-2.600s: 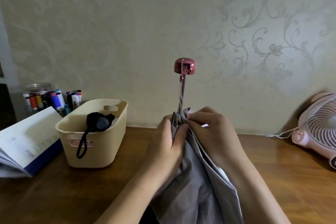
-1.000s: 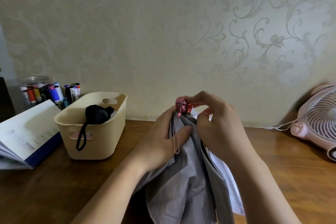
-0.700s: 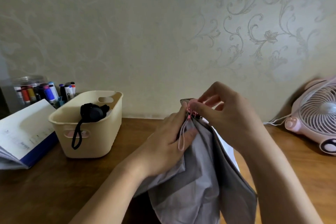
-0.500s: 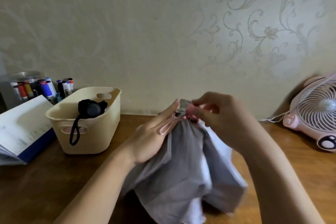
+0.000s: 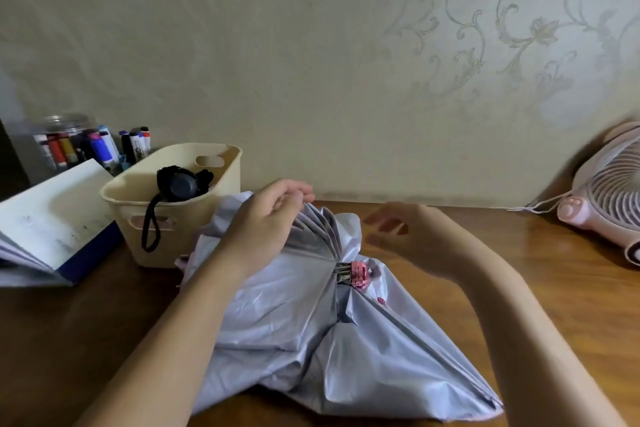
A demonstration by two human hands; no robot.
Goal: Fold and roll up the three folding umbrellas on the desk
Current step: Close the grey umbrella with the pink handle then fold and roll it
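On desk (image 5: 519,270), umbrella (image 5: 294,333) handle (image 5: 358,274) rightward

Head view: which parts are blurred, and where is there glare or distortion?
Head view: the right hand is smeared by motion blur, while the left hand stays fairly sharp; soft sheen lies on the grey umbrella canopy; the wide lens bends the desk edge and the fan at the right.

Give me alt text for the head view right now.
A grey umbrella lies collapsed but unrolled on the desk, left hand gathering its pleats, right hand blurred and open above. A black umbrella sits in the basket.
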